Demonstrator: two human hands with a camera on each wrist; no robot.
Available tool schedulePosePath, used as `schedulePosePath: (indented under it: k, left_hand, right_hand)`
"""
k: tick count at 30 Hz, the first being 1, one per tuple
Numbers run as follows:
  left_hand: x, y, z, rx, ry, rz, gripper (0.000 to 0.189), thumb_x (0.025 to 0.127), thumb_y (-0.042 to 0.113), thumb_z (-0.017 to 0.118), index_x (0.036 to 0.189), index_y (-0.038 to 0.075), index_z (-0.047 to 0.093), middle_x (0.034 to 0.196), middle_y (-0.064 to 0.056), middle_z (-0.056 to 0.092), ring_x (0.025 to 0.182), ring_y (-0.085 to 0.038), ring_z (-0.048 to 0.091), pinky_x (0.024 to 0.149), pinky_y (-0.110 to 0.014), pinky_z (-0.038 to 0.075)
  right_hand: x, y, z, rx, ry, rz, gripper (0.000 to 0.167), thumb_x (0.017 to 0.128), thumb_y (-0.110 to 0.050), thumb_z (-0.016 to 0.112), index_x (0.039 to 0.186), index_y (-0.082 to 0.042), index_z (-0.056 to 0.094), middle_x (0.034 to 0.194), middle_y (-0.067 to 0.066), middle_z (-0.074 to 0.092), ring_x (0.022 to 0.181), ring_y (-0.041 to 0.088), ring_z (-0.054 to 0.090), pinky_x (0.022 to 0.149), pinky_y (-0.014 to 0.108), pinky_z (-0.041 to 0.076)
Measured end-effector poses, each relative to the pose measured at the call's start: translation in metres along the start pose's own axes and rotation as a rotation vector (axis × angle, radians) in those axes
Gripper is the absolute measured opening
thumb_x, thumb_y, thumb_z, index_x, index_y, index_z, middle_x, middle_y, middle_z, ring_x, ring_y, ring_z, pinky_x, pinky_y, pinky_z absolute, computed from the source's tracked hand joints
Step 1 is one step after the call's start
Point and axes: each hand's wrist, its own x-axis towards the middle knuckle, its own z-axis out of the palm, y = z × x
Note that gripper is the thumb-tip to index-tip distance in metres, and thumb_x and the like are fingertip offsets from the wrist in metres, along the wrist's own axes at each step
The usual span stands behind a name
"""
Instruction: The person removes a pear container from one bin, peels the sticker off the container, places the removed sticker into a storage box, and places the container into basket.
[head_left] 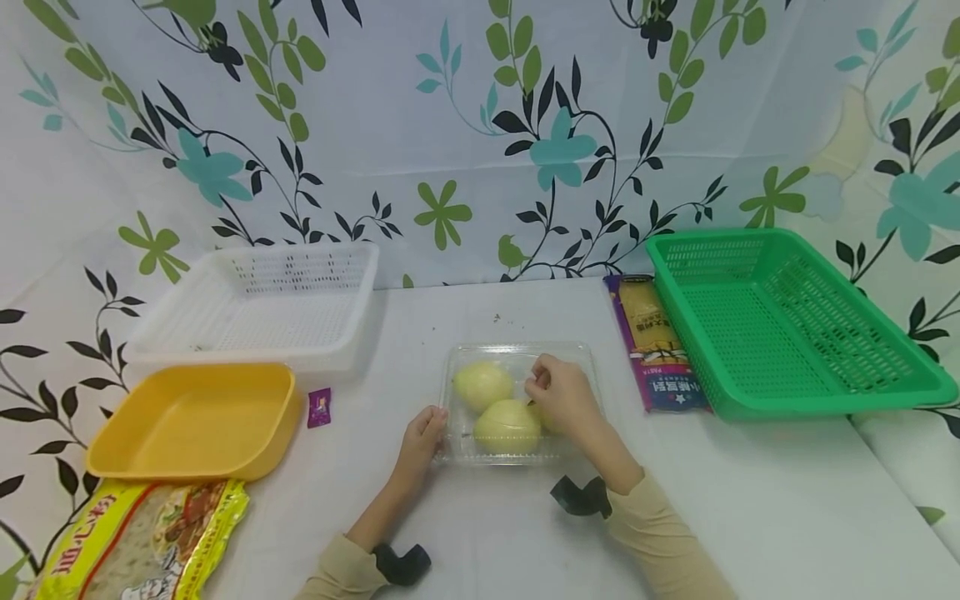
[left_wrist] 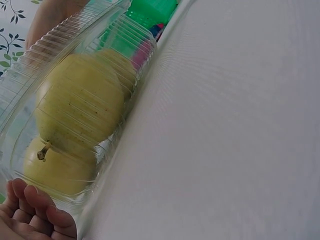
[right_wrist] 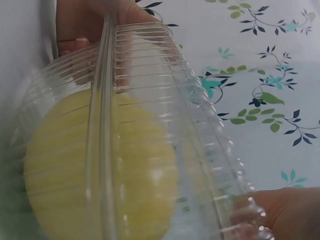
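Observation:
A clear ribbed plastic container (head_left: 480, 354) with several yellow-green pears (head_left: 507, 427) in it sits on the white table. At its left edge, my left hand (head_left: 422, 442) holds the side; in the left wrist view the curled fingers (left_wrist: 37, 207) show by the container's corner. My right hand (head_left: 566, 396) is over the right part of the lid, its fingers curled in with no object visible in them. It covers part of one pear. Through the lid, the right wrist view shows a pear (right_wrist: 135, 170) close up, with the right hand (right_wrist: 285, 215) at the lower right.
A white basket (head_left: 300, 308), a yellow basin (head_left: 195, 417), a small purple packet (head_left: 318, 407) and a yellow food bag (head_left: 142, 542) are on the left. To the right are a pasta pack (head_left: 660, 350) and a green basket (head_left: 795, 325). Behind hangs a patterned cloth (head_left: 465, 125).

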Motion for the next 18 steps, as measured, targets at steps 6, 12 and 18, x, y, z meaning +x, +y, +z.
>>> schedulePosePath:
  k: [6, 12, 18]
  left_hand:
    - [-0.008, 0.013, 0.004, 0.015, 0.011, 0.063, 0.024, 0.092, 0.014, 0.043, 0.069, 0.01, 0.04, 0.057, 0.004, 0.034, 0.051, -0.007, 0.033, 0.047, -0.02, 0.029]
    - [-0.005, -0.001, 0.003, -0.035, 0.027, 0.042, 0.025, 0.093, 0.017, 0.046, 0.07, 0.009, 0.039, 0.058, 0.002, 0.035, 0.051, -0.008, 0.032, 0.046, -0.02, 0.028]
    - [-0.004, -0.007, 0.006, -0.042, 0.063, 0.058, 0.024, 0.092, 0.02, 0.048, 0.073, 0.007, 0.042, 0.06, 0.001, 0.037, 0.053, -0.009, 0.034, 0.047, -0.021, 0.029]
  right_hand:
    - [0.0, 0.001, -0.004, 0.0, -0.003, 0.0, 0.006, 0.078, -0.005, 0.06, 0.076, -0.003, 0.055, 0.064, 0.002, 0.053, 0.059, 0.016, 0.048, 0.055, 0.028, 0.042]
    - [0.0, 0.003, -0.005, 0.01, 0.001, -0.002, 0.005, 0.078, -0.005, 0.06, 0.077, -0.003, 0.055, 0.065, 0.002, 0.054, 0.059, 0.016, 0.049, 0.055, 0.028, 0.043]
    - [0.001, 0.005, -0.007, 0.048, 0.026, -0.005, 0.005, 0.076, -0.003, 0.06, 0.075, -0.004, 0.055, 0.065, 0.003, 0.053, 0.06, 0.017, 0.048, 0.055, 0.028, 0.043]
